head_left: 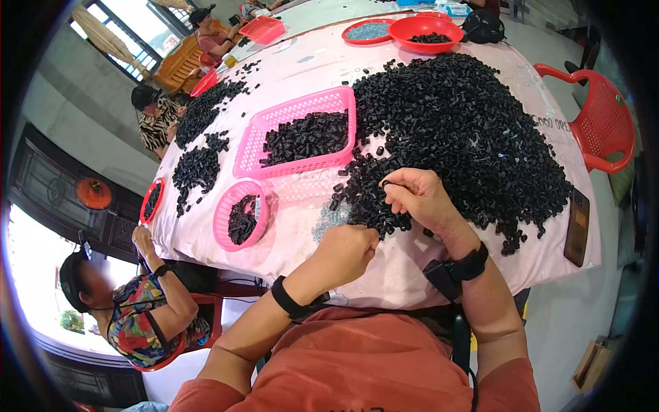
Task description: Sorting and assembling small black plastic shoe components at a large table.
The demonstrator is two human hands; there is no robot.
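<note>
My right hand [427,198] is over the near edge of a big heap of small black plastic parts [453,130], thumb and finger pinched on one small black part [385,184]. Lower and to the left, my left hand [342,254] is curled closed above the cloth; whatever lies inside its fingers is hidden. Beside it is a small pile of clear, screw-like pieces [331,218]. A pink rectangular basket [296,167] of black parts stands beyond my hands. A round pink basket [221,223], also with black parts in it, is left of my left hand.
A phone [577,228] lies at the table's right edge, near a red plastic chair [604,117]. Red bowls [425,47] and a dark cap [482,26] are at the far end. Several people sit around the table, one person [147,302] close on my left.
</note>
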